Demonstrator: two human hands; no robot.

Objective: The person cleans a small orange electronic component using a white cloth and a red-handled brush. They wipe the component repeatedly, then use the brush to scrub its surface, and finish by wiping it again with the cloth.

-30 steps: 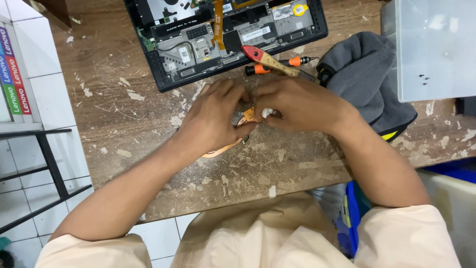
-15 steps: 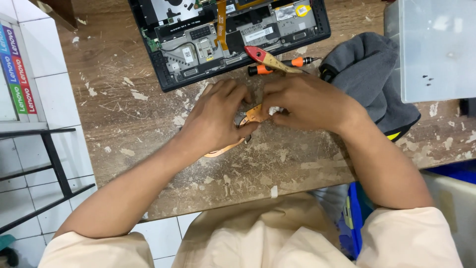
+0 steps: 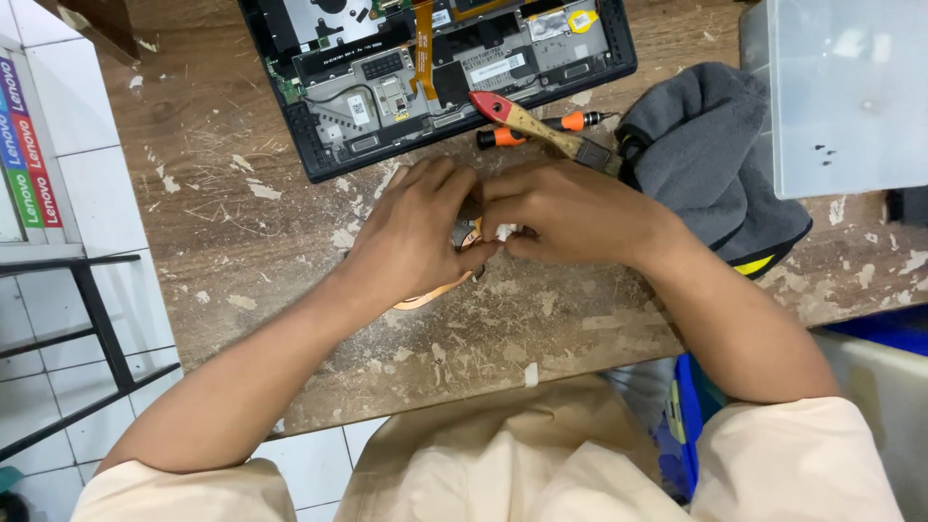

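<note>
worn wooden tabletop [image 3: 242,242], scratched and flecked with pale paint chips, fills most of the frame; white tiled floor and a black metal rack leg show at lower left.

- opened laptop base [image 3: 435,68] lies at upper centre, cover off, boards and an orange ribbon cable exposed.
- just below it, right of centre: a small brush with a red-tipped wooden handle [image 3: 541,126] lies across an orange-and-black screwdriver [image 3: 541,130], both running roughly left to right.
- grey cloth [image 3: 715,155] bunched at right, touching the brush end; a pale translucent box [image 3: 841,87] in the upper right corner.

hands: left hand [image 3: 416,232] and right hand [image 3: 570,208] meet at frame centre, fingertips curled inward and pinched together on a small copper-coloured part [image 3: 464,237] (mostly hidden between the fingers, so its exact form is hard to tell). neither hand is spread; both are closed narrow around it.

a thin copper strip of the same part [image 3: 430,295] curves out below the left palm, toward the lower left, lying on the wood. so the part's long axis runs from the pinch point down-left, under the left hand; that hand covers more of it, the right hand only meets its upper end.
</note>
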